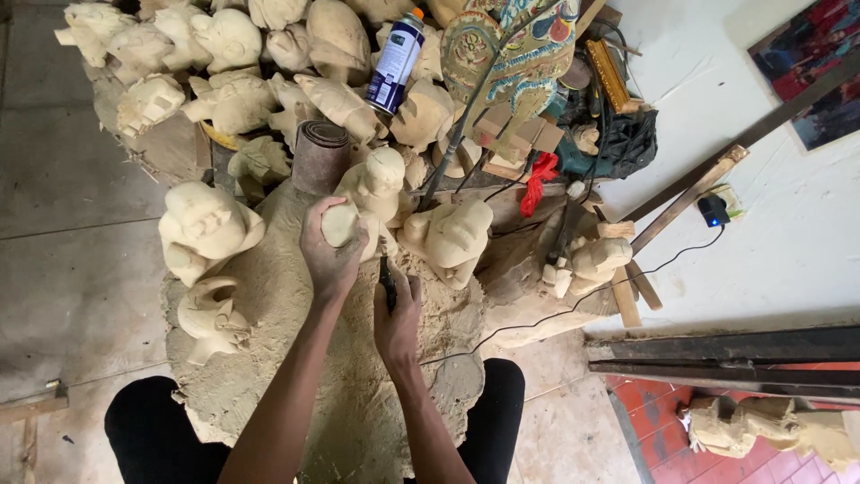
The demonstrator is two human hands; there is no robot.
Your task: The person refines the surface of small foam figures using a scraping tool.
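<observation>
My left hand wraps a pale wooden figure, long axis pointing far; carvings crowd close (little clearance). My right hand is clenched around a dark tool.

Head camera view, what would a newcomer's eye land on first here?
Probably the heap of pale carved wooden figures across the top. At centre, the left hand grips a small pale wooden figure while the right hand works a dark-handled tool beside it, over a sawdust-covered stump. A painted flat puppet stands out upper right.
</observation>
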